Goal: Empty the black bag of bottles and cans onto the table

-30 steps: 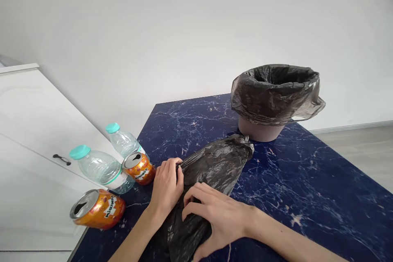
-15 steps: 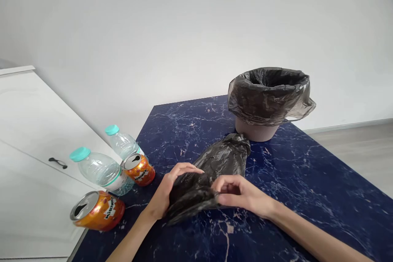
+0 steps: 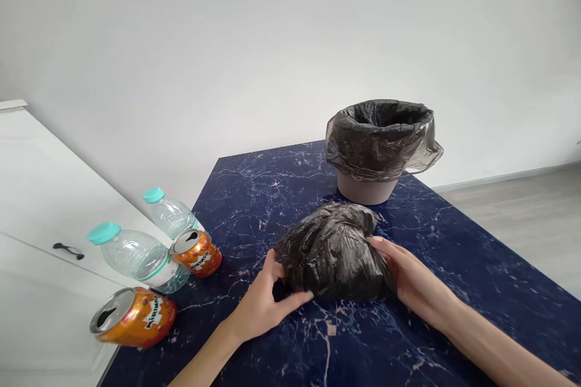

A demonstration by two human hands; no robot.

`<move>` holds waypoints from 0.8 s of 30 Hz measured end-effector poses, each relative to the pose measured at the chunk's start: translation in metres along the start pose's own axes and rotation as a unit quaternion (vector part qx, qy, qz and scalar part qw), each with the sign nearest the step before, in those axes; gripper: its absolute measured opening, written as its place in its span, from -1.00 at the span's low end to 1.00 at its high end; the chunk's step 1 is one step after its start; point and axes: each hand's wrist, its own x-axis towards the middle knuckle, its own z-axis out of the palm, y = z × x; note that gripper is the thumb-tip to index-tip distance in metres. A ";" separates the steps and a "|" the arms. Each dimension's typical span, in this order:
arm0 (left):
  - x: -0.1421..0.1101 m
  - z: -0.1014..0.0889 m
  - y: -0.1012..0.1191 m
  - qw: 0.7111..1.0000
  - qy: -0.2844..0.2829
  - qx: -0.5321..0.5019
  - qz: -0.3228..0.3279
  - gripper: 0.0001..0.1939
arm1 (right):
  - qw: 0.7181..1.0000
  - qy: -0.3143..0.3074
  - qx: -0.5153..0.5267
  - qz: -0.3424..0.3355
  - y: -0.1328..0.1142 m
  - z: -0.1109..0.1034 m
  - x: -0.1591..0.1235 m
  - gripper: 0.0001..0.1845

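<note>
A crumpled black plastic bag (image 3: 338, 254) lies bunched up on the table in front of me. My left hand (image 3: 272, 296) grips its left end, the thumb along the near edge and the fingers behind. At the bag's right side, my right hand (image 3: 408, 272) holds the plastic, with the thumb on top and the other fingers partly hidden. Just beyond the bag stands a grey-brown bin (image 3: 367, 190), lined with another black bag (image 3: 376, 151) whose edge is folded over the rim.
On the left stand two clear bottles with turquoise caps, a nearer bottle (image 3: 136, 254) and a farther bottle (image 3: 170, 214). Beside them are two opened orange Mirinda cans, a near can (image 3: 140, 317) and a far can (image 3: 200, 254). A white cabinet (image 3: 40, 205) adjoins the dark blue table (image 3: 254, 193).
The bag has gone from stretched out to a compact bunch. My right hand has moved right to its far side, and my left hand now grips the left end.
</note>
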 end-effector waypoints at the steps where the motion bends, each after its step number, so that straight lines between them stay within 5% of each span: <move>1: 0.001 0.001 0.002 1.000 0.015 -0.004 -0.011 -0.14 | 1.000 -0.001 -0.027 -0.015 -0.002 -0.001 0.002 -0.60; 5: 0.006 0.000 0.012 0.995 0.038 -0.091 -0.032 -0.30 | 0.978 0.038 -0.186 -0.085 -0.005 -0.008 0.008 -0.50; 7: 0.008 -0.001 0.015 0.989 0.050 -0.135 -0.038 -0.33 | 0.927 0.098 -0.306 -0.192 -0.006 -0.007 0.004 -0.43; 10: 0.009 0.000 0.014 0.985 0.068 -0.152 -0.041 -0.36 | 0.746 0.159 -0.504 -0.405 -0.008 0.007 -0.015 -0.42; 12: 0.011 0.002 0.011 0.985 0.068 -0.152 -0.044 -0.38 | 0.615 0.142 -0.605 -0.485 -0.004 0.024 -0.032 -0.58; 14: 0.013 0.005 0.007 0.985 0.065 -0.153 -0.043 -0.39 | 0.550 0.087 -0.667 -0.495 0.007 0.045 -0.044 -0.61; 18: 0.017 0.006 -0.001 0.986 0.145 -0.079 0.017 -0.50 | 0.509 0.057 -0.753 -0.413 0.040 0.082 -0.036 -0.26; 21: 0.018 0.002 -0.005 0.975 0.217 -0.003 0.052 -0.61 | 0.517 0.049 -0.778 -0.354 0.056 0.100 -0.007 -0.24; 24: 0.019 -0.003 -0.007 0.973 0.228 0.009 0.044 -0.65 | 0.539 0.027 -0.779 -0.319 0.061 0.102 0.024 -0.26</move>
